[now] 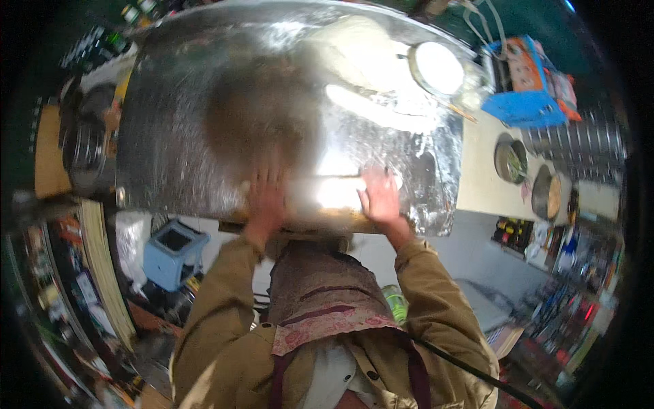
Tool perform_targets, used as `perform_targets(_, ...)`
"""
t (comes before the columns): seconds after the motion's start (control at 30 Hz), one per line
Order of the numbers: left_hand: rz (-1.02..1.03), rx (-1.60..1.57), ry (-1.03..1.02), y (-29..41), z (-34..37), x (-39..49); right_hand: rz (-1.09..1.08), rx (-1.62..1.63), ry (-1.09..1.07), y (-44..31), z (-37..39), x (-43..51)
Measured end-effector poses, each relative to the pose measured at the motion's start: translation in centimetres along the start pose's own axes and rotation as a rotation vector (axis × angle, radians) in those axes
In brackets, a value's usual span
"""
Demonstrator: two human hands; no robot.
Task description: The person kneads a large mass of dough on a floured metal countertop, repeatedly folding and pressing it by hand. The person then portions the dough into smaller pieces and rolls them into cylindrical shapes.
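Observation:
My left hand (268, 191) and my right hand (380, 194) lie palm down near the front edge of a metal-topped worktable (163, 133). Beneath them stretches a pale roll that looks like dough (340, 192), its middle washed out by glare. Both hands rest flat on it with fingers extended, not wrapped around it. A smear in the view blurs my left hand and the tabletop ahead of it. Farther back sits a large pale mass of dough (352, 51). A long white strip, likely dough (378, 110), lies in front of that mass.
A round white-topped container (437, 67) stands at the back right, near a thin wooden stick (462, 113). Right of the metal top are a blue and orange bag (526, 110), a bowl of greens (511, 158) and another bowl (546, 191). A blue plastic stool (175, 253) stands below left.

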State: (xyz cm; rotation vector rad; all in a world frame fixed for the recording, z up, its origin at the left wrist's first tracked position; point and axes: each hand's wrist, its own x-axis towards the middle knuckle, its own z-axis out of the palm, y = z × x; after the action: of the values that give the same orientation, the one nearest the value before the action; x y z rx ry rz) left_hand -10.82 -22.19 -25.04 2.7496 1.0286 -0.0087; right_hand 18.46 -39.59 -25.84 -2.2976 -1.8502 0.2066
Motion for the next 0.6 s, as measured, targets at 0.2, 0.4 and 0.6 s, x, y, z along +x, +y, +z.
perform_targets(0.2,0.306,-0.319,-0.008,-2.2,-2.6,-1.6,-0.091,0.354,-0.032,1.2,0.6,-2.6)
perform_targets(0.4,0.293,-0.204,0.204,-10.3,-9.0,9.5,-0.113,0.29,0.133,-1.7,-7.2,5.6)
perform_targets(0.6,0.028,-0.5,0.39,-6.9,-9.4,12.1,0.243,0.471,0.101,6.2,-7.6,-0.7)
